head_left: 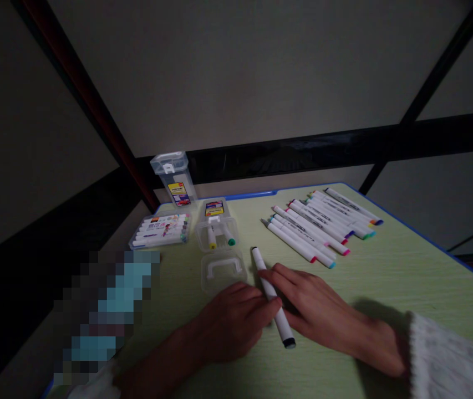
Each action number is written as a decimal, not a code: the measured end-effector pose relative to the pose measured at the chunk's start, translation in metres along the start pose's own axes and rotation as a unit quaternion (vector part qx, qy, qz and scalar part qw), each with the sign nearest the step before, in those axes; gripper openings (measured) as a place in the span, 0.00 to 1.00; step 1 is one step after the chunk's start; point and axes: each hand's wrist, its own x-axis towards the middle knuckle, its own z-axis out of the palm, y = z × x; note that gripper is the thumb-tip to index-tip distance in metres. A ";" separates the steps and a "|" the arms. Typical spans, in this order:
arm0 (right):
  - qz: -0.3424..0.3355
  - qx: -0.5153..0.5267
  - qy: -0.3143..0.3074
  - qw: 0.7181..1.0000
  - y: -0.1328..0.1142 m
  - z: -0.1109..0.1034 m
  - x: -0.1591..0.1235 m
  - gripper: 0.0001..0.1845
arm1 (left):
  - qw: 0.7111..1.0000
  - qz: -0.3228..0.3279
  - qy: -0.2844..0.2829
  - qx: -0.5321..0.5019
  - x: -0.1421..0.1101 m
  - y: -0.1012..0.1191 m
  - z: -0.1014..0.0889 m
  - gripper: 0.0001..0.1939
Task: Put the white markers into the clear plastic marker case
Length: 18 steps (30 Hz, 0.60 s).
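A white marker point(263, 275) with black ends slants between my hands, above the near part of the table. My left hand point(236, 318) is closed on it from the left, fingers at its middle. From the right, my right hand point(306, 302) also grips it, with fingers along its upper half. Just beyond my left hand is a clear plastic case point(218, 233), lying with its handled lid point(223, 271) folded out toward me. Inside it are a yellow-tipped marker point(212, 238) and a green-tipped marker point(230, 235).
Several white markers with coloured ends point(303, 233) lie in a slanting row on the right. A tall clear marker box point(177, 183) stands at the back left, near the wall. In front of it lies a flat pen set point(161, 230). A blurred-out patch covers the left table edge.
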 end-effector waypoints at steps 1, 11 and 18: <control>0.001 0.001 -0.001 1.000 0.000 0.000 0.000 0.20 | 1.000 0.001 0.004 0.000 0.000 0.000 0.000 0.12; 0.007 0.005 0.001 1.000 0.000 0.001 -0.001 0.23 | 1.000 0.006 0.009 -0.001 0.000 -0.001 0.002 0.12; 0.001 -0.004 -0.008 1.000 -0.001 -0.002 0.001 0.22 | 1.000 -0.006 -0.026 -0.010 0.000 0.000 0.000 0.14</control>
